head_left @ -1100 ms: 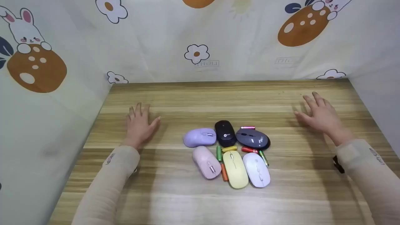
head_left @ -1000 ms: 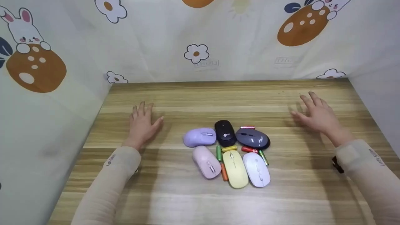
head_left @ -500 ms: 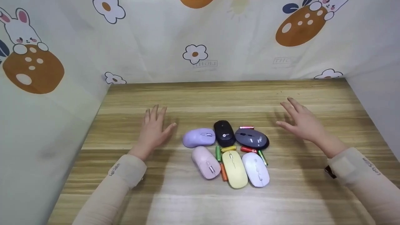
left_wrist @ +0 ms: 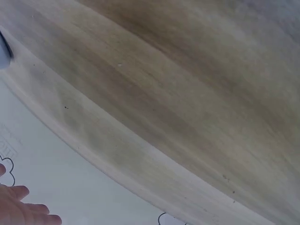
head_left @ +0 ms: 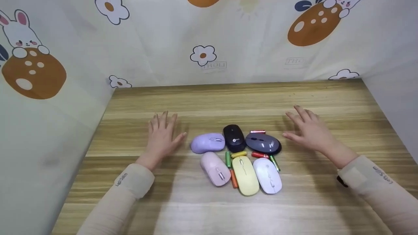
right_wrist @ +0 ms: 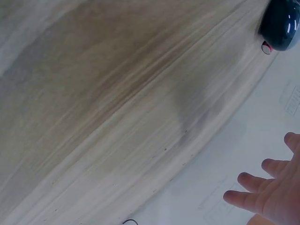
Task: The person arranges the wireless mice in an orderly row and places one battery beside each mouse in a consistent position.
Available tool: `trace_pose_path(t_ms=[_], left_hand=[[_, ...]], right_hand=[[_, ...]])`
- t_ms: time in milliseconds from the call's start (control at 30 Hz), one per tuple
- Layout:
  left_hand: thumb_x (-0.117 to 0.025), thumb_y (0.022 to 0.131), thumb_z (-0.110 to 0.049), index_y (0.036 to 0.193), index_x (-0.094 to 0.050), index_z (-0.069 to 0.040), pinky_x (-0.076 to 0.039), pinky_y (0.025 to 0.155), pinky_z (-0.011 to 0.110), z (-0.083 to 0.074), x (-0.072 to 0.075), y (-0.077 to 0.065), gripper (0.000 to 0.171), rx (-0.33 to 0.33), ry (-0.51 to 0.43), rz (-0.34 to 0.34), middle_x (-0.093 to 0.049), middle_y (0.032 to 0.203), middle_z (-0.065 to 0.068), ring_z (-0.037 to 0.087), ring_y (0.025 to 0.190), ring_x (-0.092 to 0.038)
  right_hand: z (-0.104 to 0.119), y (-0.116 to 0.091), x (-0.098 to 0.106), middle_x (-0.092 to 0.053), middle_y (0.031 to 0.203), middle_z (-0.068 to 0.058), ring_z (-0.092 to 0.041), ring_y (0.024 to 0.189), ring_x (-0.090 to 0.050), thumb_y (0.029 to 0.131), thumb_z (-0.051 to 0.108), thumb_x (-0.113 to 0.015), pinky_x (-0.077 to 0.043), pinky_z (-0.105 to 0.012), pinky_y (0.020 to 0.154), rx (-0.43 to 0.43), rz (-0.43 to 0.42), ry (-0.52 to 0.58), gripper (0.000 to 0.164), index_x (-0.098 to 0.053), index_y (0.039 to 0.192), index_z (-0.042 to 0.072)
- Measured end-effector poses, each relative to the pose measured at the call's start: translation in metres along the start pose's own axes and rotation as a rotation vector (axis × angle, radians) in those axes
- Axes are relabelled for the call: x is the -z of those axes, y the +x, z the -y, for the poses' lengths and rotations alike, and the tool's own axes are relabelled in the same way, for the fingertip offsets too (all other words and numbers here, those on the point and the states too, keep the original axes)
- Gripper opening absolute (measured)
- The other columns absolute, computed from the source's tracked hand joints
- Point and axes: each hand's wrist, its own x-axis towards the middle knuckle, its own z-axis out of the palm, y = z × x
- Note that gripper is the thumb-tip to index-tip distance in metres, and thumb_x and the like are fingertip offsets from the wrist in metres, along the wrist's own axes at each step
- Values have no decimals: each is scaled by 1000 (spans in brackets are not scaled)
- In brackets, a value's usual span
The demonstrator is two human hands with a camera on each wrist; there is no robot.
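The left hand (head_left: 160,139), open-fingered and empty, is near the purple mouse (head_left: 206,143); the right hand (head_left: 312,132), likewise, is near the grey mouse (head_left: 263,143), with batteries (head_left: 239,154) among the mice (head_left: 245,178).

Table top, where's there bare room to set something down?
Behind the black mouse, up to the patterned backdrop; also nearer the person, below the yellow mouse, between the sleeves. Crowded: the middle, six mice packed with batteries, left hand and right hand either side.

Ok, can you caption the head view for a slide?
Left hand and right hand, both empty, flank six mice and six batteries clustered on a table.
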Motion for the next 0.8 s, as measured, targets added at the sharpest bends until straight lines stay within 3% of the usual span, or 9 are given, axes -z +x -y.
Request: trace_pose_path(t_ms=[567, 800], left_hand=[[-38, 75, -60, 133, -21, -17, 9, 93, 52, -1, -5, 0, 73, 37, 20, 45, -5, 138, 15, 41, 121, 5], [-36, 70, -67, 131, -25, -17, 6, 92, 55, -9, -13, -2, 80, 4, 97, 55, 1, 138, 14, 39, 121, 12]], right_hand=[[3, -2, -8, -15, 136, -14, -43, 116, -18, 71, 63, -42, -8, -62, 87, -27, 23, -32, 74, -31, 129, 18], [21, -3, -17, -31, 125, -18, -40, 109, -29, 69, 64, -42, -20, -58, 85, 22, -16, -16, 75, -35, 126, 16]])
